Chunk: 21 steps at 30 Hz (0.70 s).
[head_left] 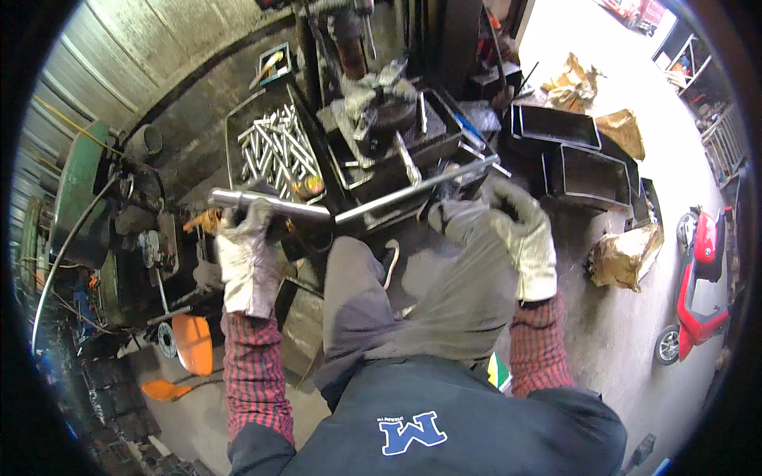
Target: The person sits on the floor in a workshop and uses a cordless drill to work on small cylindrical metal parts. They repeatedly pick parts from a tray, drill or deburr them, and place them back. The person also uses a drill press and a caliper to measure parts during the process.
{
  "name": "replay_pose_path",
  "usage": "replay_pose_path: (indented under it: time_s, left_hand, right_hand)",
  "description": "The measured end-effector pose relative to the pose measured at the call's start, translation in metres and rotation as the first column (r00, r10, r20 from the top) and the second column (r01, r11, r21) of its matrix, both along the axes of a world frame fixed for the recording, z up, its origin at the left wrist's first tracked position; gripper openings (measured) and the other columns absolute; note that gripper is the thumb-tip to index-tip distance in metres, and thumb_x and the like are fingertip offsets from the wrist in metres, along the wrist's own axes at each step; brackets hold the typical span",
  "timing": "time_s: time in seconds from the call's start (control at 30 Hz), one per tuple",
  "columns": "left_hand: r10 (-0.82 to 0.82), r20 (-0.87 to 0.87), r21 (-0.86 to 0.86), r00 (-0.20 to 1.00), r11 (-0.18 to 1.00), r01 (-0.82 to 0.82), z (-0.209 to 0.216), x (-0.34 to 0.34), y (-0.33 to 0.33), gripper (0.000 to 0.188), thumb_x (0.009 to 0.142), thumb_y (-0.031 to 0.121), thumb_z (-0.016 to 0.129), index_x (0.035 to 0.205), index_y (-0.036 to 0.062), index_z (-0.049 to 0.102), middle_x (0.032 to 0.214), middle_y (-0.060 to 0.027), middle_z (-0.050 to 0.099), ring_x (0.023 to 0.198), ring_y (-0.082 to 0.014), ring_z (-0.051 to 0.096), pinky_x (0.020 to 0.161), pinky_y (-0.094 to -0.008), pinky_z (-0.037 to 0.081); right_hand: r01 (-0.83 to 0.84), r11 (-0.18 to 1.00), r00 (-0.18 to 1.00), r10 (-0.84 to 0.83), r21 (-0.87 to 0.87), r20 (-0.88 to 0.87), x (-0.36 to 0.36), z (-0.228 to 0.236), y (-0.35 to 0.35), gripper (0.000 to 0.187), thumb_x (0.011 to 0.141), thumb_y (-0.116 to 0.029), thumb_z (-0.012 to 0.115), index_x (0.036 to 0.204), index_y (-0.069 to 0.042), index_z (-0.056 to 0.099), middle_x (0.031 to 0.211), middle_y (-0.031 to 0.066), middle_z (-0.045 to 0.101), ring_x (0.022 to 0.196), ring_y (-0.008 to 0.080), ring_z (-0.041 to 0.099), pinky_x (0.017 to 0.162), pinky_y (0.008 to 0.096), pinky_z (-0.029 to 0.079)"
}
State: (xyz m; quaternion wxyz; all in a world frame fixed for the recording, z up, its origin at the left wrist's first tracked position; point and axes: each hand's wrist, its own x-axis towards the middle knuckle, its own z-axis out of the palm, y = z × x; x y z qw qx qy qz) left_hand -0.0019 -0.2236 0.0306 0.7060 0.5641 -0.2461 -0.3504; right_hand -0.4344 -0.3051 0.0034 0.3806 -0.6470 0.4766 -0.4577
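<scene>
My left hand (246, 258), in a dirty white work glove, grips a long steel bar (270, 206) near its thick left end. The bar narrows into a thin rod (413, 189) that runs up to the right. My right hand (508, 230), also gloved, is curled near the rod's right part, just below it; whether it touches the rod I cannot tell. Both sleeves are red plaid. My knees in grey trousers (373, 301) sit below the bar.
A black metal tray (238, 119) holding several short steel rods stands beyond the bar. A drill-like machine (373, 95) stands behind it. Open black steel boxes (587, 170) lie to the right. A red scooter (698, 270) is parked far right. An orange stool (193, 341) is at lower left.
</scene>
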Motion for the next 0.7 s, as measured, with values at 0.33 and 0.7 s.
replay_pose_path:
  time_s: [0.33, 0.7]
  left_hand:
    - [-0.114, 0.131, -0.234, 0.985, 0.962, 0.143, 0.007, -0.038, -0.21, 0.032, 0.104, 0.013, 0.079, 0.13, -0.0052, 0.076, 0.119, -0.0091, 0.081, 0.1, -0.017, 0.075, 0.1, -0.0329, 0.059]
    - [-0.576, -0.213, -0.105, 0.789, 0.816, 0.568, -0.104, -0.017, -0.396, 0.024, 0.105, -0.004, 0.072, 0.125, -0.0093, 0.061, 0.107, -0.0025, 0.065, 0.095, -0.0124, 0.064, 0.096, -0.03, 0.055]
  right_hand:
    - [0.116, 0.98, 0.99, -0.1, 0.165, -0.1, -0.025, -0.009, 0.006, 0.035, 0.093, -0.004, 0.085, 0.128, -0.004, 0.079, 0.11, 0.0084, 0.083, 0.105, 0.0159, 0.076, 0.097, 0.0348, 0.062]
    - [-0.022, 0.928, 0.821, 0.229, 0.372, -0.522, 0.073, -0.003, -0.096, 0.047, 0.082, -0.01, 0.089, 0.128, -0.005, 0.078, 0.11, 0.0131, 0.08, 0.103, 0.0346, 0.078, 0.095, 0.041, 0.063]
